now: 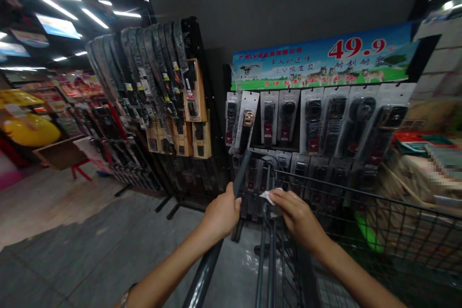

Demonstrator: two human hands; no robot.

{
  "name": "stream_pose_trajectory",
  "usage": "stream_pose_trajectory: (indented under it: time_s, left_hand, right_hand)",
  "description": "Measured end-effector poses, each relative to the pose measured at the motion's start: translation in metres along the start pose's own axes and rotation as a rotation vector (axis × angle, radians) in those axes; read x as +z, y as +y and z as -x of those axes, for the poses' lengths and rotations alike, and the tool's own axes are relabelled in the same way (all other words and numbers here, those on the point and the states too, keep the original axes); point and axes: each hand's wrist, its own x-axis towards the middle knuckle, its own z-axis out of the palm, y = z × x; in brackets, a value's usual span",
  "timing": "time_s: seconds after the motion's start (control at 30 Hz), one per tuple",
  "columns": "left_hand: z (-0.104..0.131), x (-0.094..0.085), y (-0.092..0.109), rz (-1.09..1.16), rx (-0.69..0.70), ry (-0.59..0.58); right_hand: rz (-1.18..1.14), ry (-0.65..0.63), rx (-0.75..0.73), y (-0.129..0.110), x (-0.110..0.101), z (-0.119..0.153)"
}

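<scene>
My left hand (223, 211) is wrapped round a thick dark grey bar (205, 274), which slants up from the bottom of the view. My right hand (294, 211) pinches a small crumpled white cloth or tissue (267, 196) against the thinner metal rods (270, 250) of a wire cart (361, 197). The fingers of both hands are closed. Part of the white piece is hidden behind my right fingers.
Packaged belts (314, 120) hang ahead under a blue banner (319, 60). More belts hang on a rack (155, 67) to the left. A yellow rounded object (32, 129) is at the far left; stacked goods (415, 178) are at the right. Grey floor (108, 255) lies below.
</scene>
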Motion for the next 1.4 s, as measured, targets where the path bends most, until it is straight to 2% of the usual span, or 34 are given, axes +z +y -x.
stream_pose_trajectory:
  time_s: [0.17, 0.3, 0.37, 0.53, 0.7, 0.8, 0.87, 0.97, 1.1, 1.17, 1.23, 1.4]
  left_hand:
    - [-0.001, 0.002, -0.006, 0.105, 0.013, -0.004]
    - [-0.003, 0.001, -0.007, 0.079, 0.033, -0.011]
    - [-0.004, 0.001, -0.006, 0.038, 0.027, -0.019]
    - [-0.010, -0.002, -0.006, -0.028, -0.001, -0.021]
    - [-0.023, -0.001, -0.009, 0.033, 0.018, -0.023]
    - [-0.030, 0.000, -0.011, 0.094, 0.029, -0.016]
    - [-0.033, 0.002, -0.013, 0.138, 0.042, -0.008]
    - [-0.037, 0.005, -0.015, 0.202, 0.069, 0.001]
    - [-0.039, 0.007, -0.016, 0.246, 0.120, 0.009]
    - [-0.039, 0.006, -0.016, 0.253, 0.132, 0.017]
    - [-0.038, 0.006, -0.016, 0.254, 0.134, 0.022]
    - [-0.035, 0.006, -0.014, 0.237, 0.119, 0.038]
  right_hand:
    - [-0.060, 0.092, 0.118, -0.010, -0.009, -0.009]
    - [-0.103, -0.029, 0.010, -0.016, -0.004, -0.004]
    - [-0.112, -0.058, -0.022, -0.010, 0.002, -0.003]
    - [-0.108, 0.012, 0.013, 0.017, 0.017, -0.012]
    - [-0.102, 0.049, 0.101, 0.042, 0.028, -0.027]
    - [-0.117, 0.075, 0.207, 0.047, 0.028, -0.039]
    - [-0.153, 0.116, 0.276, 0.041, 0.023, -0.048]
    - [-0.243, 0.145, 0.298, 0.017, 0.009, -0.061]
    - [-0.396, -0.071, 0.237, -0.021, -0.008, -0.064]
    - [-0.432, -0.119, 0.260, -0.033, -0.011, -0.059]
    - [-0.449, -0.094, 0.310, -0.039, -0.011, -0.051]
    - [-0.419, 0.076, 0.349, -0.050, -0.004, -0.031]
